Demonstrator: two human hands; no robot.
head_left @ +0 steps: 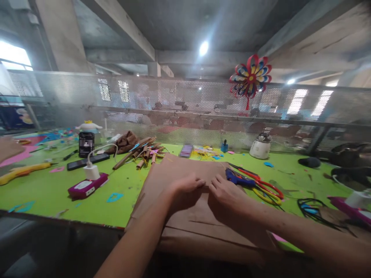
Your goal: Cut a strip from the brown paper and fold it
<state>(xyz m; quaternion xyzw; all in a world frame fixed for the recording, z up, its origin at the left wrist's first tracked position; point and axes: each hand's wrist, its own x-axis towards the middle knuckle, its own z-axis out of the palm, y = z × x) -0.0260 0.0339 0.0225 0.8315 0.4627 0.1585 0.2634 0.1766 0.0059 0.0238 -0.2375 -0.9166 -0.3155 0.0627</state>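
Note:
A large sheet of brown paper (179,170) lies on the green table in front of me, its near part hanging over the front edge. Over its middle, my left hand (189,183) has its fingers curled and pressed together on the paper. Close beside it, my right hand (223,191) also bends its fingers down onto the paper. Both appear to pinch a narrow fold between them, though my fingers partly hide it. Just right of my right hand lie a blue glue gun (239,179) and scissors with red and yellow handles (268,191).
Brown paper rolls (142,154) are heaped behind the sheet's left side. A purple power strip (88,187), a black phone (88,160) and a yellow glue gun (26,170) lie leftward. Another person's hand (10,146) is at far left. A white jug (260,146) stands behind.

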